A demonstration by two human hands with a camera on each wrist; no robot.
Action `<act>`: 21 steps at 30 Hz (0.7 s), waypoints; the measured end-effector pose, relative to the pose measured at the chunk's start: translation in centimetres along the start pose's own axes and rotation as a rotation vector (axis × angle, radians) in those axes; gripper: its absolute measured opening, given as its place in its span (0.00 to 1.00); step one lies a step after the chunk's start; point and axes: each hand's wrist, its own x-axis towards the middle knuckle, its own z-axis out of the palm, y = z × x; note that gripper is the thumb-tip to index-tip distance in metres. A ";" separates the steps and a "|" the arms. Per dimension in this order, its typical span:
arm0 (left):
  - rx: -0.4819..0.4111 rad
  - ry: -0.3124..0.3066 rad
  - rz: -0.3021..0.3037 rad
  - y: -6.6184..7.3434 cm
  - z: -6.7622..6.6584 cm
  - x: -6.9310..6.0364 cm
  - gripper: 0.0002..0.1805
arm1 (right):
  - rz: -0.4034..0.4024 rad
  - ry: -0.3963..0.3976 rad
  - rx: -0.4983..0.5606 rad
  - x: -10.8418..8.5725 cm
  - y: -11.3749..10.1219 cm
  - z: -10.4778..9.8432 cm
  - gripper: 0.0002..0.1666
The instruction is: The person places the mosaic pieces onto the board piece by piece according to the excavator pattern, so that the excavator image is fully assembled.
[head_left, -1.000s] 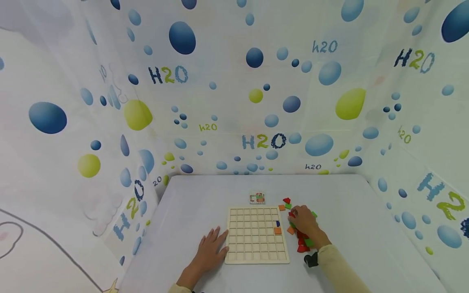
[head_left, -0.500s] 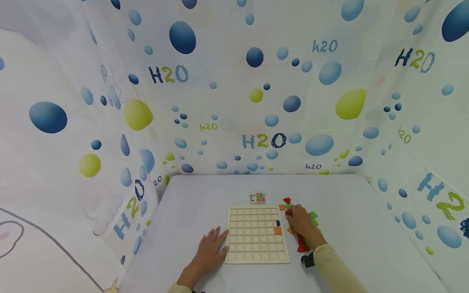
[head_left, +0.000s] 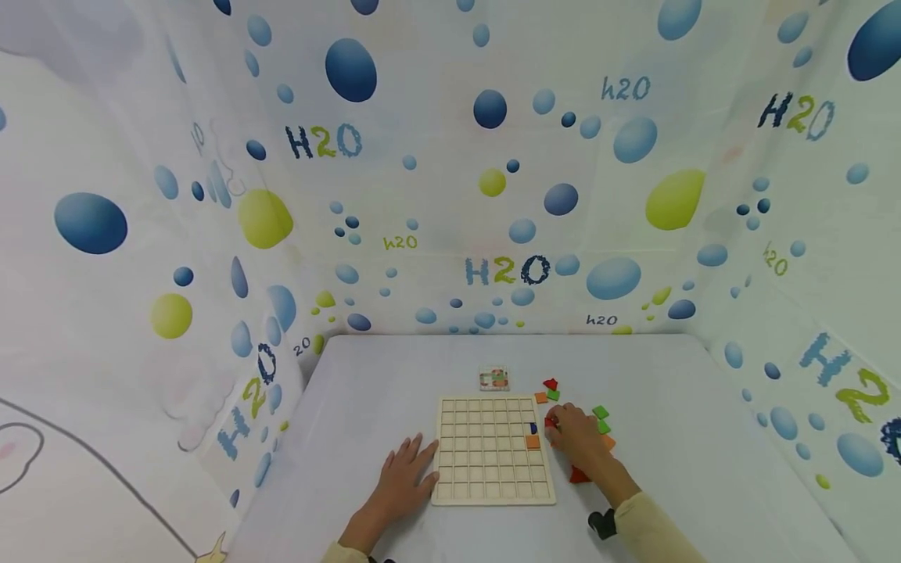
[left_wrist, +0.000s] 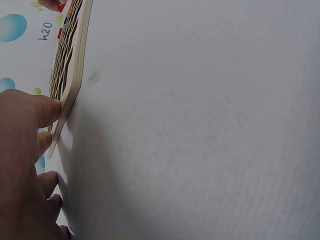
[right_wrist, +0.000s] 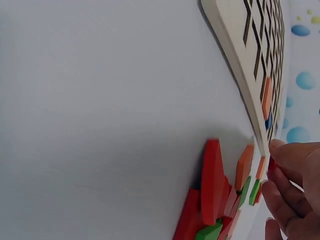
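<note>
A pale wooden grid board (head_left: 479,465) lies on the table. My left hand (head_left: 403,486) rests by its left edge, fingers spread; in the left wrist view the thumb (left_wrist: 47,110) touches the board's edge. My right hand (head_left: 583,442) is beside the board's right edge, pinching a small red piece (right_wrist: 271,165) between thumb and finger. The piece's full outline is hidden by the fingers. In the board's right-hand columns sit an orange square tile (head_left: 533,442) and, just above it, a small dark blue piece (head_left: 533,428).
Under and around the right hand lie loose red pieces (head_left: 579,475), green pieces (head_left: 601,411) and orange pieces (head_left: 609,442). More pieces lie near the board's top right corner, including a red one (head_left: 551,384). A small printed card (head_left: 494,379) lies behind the board.
My right hand has shifted from the far part of the pile toward the board's right edge, now with the red piece in its fingertips. My left hand has stayed in place.
</note>
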 end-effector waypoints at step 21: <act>-0.020 -0.001 0.010 0.1 -0.1 0.0 0.32 | -0.061 -0.047 0.079 -4.2 -2.5 1.0 0.12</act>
